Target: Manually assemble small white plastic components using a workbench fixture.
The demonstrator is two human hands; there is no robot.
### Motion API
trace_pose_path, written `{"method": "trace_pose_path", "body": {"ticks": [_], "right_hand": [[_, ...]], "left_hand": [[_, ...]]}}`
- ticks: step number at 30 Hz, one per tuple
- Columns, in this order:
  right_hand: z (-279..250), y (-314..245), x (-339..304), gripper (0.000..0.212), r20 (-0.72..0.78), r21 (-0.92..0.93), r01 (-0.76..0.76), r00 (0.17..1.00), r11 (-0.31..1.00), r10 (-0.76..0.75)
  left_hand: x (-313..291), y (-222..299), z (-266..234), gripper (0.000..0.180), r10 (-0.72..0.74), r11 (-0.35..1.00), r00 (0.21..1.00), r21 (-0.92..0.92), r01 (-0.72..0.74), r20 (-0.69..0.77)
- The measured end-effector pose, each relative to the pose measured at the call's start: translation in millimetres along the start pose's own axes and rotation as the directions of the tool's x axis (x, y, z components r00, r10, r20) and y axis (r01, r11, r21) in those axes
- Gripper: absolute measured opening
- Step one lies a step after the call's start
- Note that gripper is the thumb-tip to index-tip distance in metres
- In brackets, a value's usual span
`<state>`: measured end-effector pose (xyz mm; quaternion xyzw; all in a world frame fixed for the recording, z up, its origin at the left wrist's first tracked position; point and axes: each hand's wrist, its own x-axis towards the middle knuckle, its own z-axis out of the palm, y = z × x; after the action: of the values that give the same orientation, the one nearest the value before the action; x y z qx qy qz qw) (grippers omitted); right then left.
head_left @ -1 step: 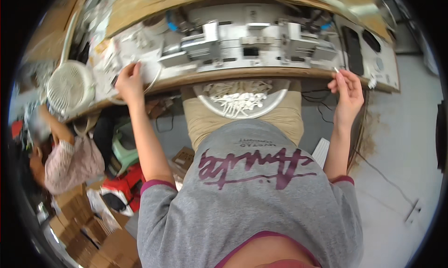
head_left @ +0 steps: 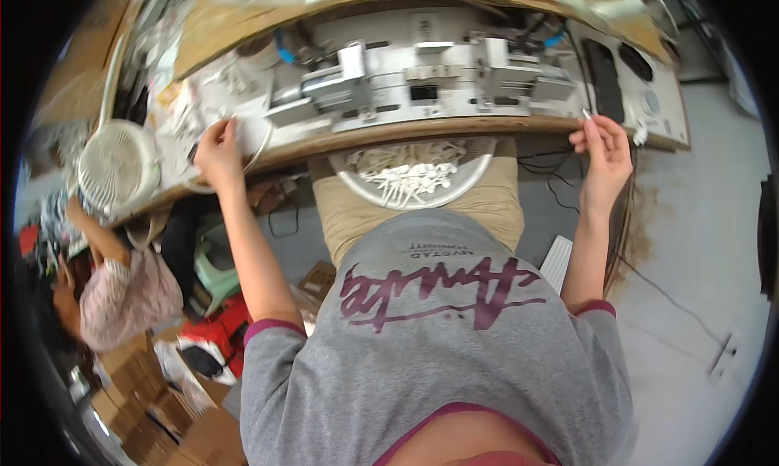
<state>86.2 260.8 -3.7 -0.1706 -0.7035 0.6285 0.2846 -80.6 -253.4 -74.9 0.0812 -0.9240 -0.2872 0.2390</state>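
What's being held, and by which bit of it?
The right grip pinches a small white piece, seemingly by its near end; the far end sticks out. I can't tell whether the left grip holds anything.

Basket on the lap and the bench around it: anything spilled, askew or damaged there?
Nothing looks clearly spilled or damaged: the white pieces lie within the rim of the basket. The only untidy spot is the dark cables to its right, looping loosely below the bench edge.
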Motion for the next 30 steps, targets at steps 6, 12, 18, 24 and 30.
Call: {"method": "trace_pose_path", "body": {"ticks": [6, 12, 18, 24, 30], "right_hand": [[-83, 45, 61, 0.019, -0.371, -0.352, -0.013, 0.92, 0.936, -0.127], [-154, 101, 110, 0.018, -0.324, -0.849, -0.064, 0.847, 0.525, -0.422], [-141, 82, 112, 0.02, -0.518, -0.451, 0.001, 0.814, 0.892, -0.262], [-57, -2, 93, 0.018, -0.333, -0.149, 0.246, 0.899, 0.958, -0.283], [91, -64, 99, 0.016, 0.151, -0.135, 0.507, 0.86, 0.851, -0.488]], "left_hand": [[-9, 46, -21, 0.04, 0.098, 0.994, 0.981, -0.031, -0.105, -0.165], [-31, 110, -41, 0.043, 0.249, 0.934, 0.954, -0.221, -0.282, -0.166], [-41, 146, -51, 0.046, 0.331, 0.85, 0.927, -0.37, -0.374, -0.176], [-35, 185, -42, 0.027, 0.347, 0.74, 0.926, -0.564, -0.367, -0.147], [14, 268, -15, 0.013, 0.596, 0.639, 0.76, -0.42, -0.645, -0.259]]}}
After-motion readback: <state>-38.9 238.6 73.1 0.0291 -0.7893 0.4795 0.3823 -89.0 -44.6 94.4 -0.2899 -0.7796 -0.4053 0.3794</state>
